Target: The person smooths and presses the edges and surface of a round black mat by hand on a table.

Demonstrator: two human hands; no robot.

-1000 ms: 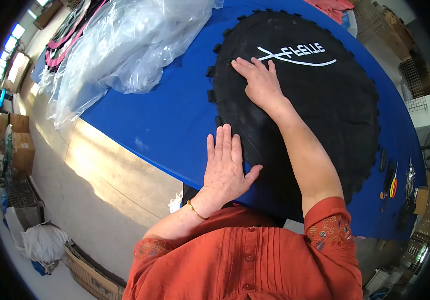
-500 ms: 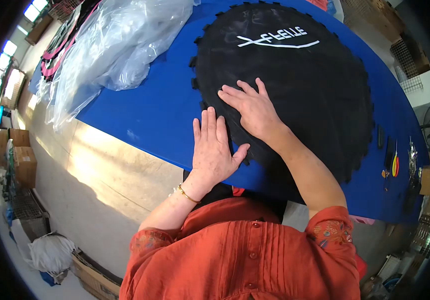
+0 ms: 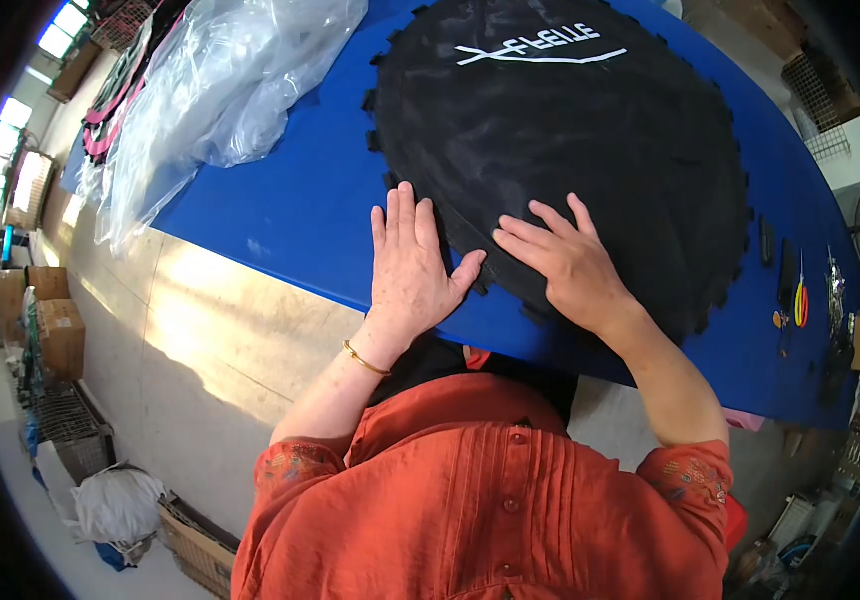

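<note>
A round black fabric mat (image 3: 570,140) lies flat, with small black tabs around its rim and white lettering near the far side. My left hand (image 3: 412,268) is flat at the mat's near-left edge, its fingers stretched out and its thumb reaching toward the rim. On the mat's near part rests my right hand (image 3: 575,262), palm down with fingers spread. Neither hand grips anything.
The blue table (image 3: 280,220) extends under the mat. Clear plastic sheeting (image 3: 240,80) is heaped at the far left. Scissors with yellow-red handles (image 3: 801,300) and dark tools (image 3: 767,243) lie at the right. Cardboard boxes (image 3: 58,335) stand on the floor at left.
My right hand has slid across the mat to the right and nearer to me. My left hand stays by the left edge, slightly shifted. The view has moved a little.
</note>
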